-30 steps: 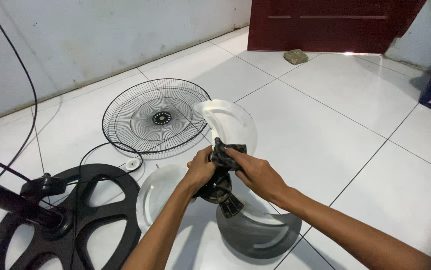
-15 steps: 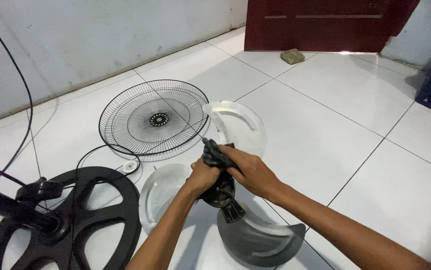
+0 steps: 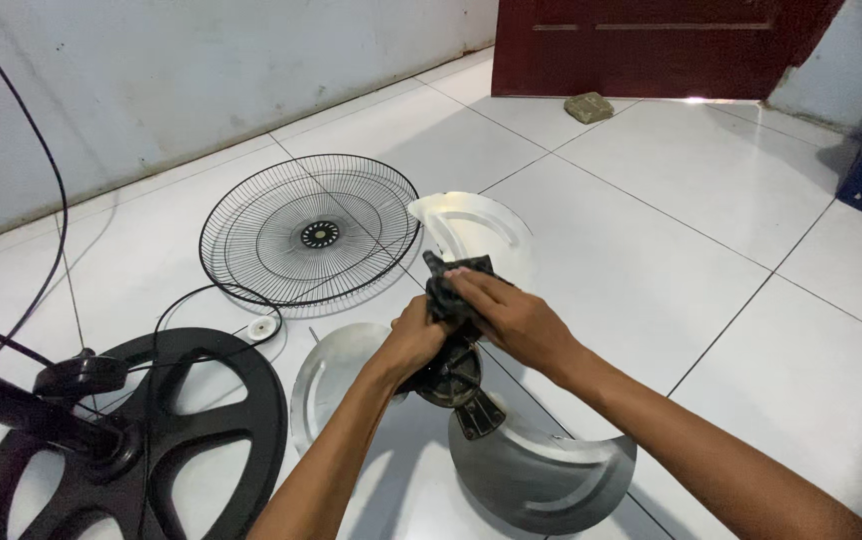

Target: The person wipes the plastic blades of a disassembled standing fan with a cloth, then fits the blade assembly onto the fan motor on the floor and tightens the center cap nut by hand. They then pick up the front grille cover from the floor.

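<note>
Metal fan blade (image 3: 511, 455) sits mid-floor, near the black base (image 3: 151, 440); probably light, stiff, thin-edged and slick. Left hand (image 3: 413, 340) grips its hub (image 3: 448, 378), the safest hold; right hand (image 3: 511, 318) presses a dark rag (image 3: 444, 288) there

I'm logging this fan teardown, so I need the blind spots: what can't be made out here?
Head view:
- Fan blade hub: covered by the left hand, right hand and dark cloth.
- Black round base: cut off by the bottom edge.
- Small object by the door: too small to identify.
</note>
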A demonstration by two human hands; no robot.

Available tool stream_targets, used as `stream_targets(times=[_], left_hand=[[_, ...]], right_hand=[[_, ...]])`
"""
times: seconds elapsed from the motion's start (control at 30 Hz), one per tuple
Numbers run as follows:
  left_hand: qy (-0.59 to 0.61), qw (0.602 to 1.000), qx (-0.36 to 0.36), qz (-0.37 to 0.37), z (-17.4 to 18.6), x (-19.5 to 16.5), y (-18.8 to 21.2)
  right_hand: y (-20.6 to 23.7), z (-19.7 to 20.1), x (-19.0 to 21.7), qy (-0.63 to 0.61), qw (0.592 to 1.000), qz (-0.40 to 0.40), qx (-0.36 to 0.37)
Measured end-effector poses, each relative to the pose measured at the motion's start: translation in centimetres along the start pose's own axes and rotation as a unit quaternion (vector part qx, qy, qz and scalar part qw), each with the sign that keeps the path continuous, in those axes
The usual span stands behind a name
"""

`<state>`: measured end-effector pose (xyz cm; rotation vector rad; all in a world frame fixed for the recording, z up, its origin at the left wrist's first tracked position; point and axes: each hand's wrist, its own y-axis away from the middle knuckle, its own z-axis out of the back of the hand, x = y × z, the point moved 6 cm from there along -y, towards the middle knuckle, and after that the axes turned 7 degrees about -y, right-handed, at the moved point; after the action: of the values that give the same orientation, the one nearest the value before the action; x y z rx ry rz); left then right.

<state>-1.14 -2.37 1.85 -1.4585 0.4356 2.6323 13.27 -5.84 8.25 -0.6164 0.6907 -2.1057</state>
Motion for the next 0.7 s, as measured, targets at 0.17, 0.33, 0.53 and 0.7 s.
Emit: stream_targets(times=[0.17,0.33,0.53,0.7], left_hand=[[0.005,1.0,0.0,0.002,-0.5,0.1,-0.3],[-0.047,0.997,-0.027,-0.046,0.0,-0.2,-1.1],[-0.051,0.998,-0.04,-0.022,0.5,0.1,-1.2],[-0.04,0.998,-0.053,0.004,1.2,0.6,-1.0]], right_hand=[[-1.3,0.0,-2.6,-0.026,0.997,-0.071,0.013],[-3.6,0.0,-4.2,-0.005,0.997,-0.071,0.011],[-4.3,-0.1,-3.9,-0.003,0.999,-0.043,-0.007],[-2.7,-1.3,-2.5,-0.015,0.998,-0.057,0.007]])
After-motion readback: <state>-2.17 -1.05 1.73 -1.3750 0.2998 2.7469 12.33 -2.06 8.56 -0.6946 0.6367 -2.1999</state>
